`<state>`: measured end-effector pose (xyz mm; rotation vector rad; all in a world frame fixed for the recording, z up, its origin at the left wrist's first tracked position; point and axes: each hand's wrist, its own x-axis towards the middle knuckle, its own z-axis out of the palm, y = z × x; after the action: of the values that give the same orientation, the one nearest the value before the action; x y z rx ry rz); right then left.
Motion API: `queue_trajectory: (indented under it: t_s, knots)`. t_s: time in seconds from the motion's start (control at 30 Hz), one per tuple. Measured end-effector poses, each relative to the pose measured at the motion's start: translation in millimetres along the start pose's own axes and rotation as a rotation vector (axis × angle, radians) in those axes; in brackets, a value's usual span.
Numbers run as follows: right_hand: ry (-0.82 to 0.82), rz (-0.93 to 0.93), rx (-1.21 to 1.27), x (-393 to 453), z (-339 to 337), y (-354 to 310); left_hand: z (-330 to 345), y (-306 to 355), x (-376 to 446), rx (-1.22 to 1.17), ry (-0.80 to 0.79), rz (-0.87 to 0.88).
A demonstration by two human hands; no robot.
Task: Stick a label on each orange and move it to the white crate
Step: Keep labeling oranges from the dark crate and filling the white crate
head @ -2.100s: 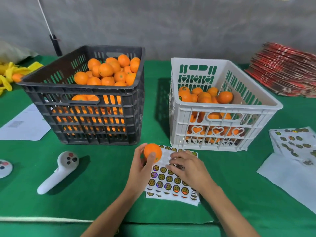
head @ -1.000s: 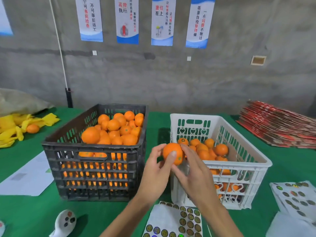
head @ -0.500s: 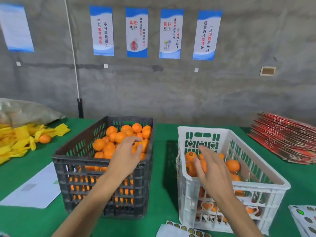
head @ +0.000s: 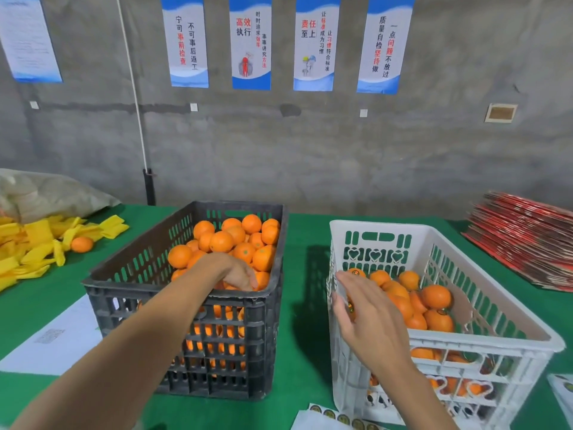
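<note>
Our left hand (head: 237,274) now dips its fingers down among the loose oranges (head: 245,243) inside the black slatted plastic crate (head: 192,315); half a second ago it hovered spread above them. The fingertips are hidden behind the crate's near rim, so we cannot tell whether they grip a fruit. Our right hand (head: 367,315) hangs with fingers straight and relaxed, holding nothing, over the near left corner of the white plastic crate with heart cutouts (head: 483,339), right of the black crate; it sits slightly lower and closer to us than before. The labelled oranges (head: 434,299) lie piled inside that white crate. The sheet of round stickers (head: 338,418) peeks in at the bottom edge, in front of the white crate, on the green tablecloth (head: 305,305).
</note>
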<state>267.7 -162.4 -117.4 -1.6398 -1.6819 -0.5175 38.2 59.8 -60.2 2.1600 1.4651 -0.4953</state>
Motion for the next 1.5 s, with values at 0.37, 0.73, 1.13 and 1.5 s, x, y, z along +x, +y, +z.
queue_trajectory:
  t_s: [0.37,0.73,1.13,1.5]
  knots:
    - [0.003,-0.098,0.057,-4,-12,-6,0,-16,-49,-0.192,0.772,0.383]
    - [0.052,-0.164,0.094,-98,-13,-15,192,64,-144,-0.57,1.118,0.884]
    - [-0.489,0.222,0.153,-201,9,14,333,79,-88,-1.085,0.588,0.559]
    - [-0.565,0.342,0.316,-223,12,22,361,81,-72,-0.993,0.711,0.595]
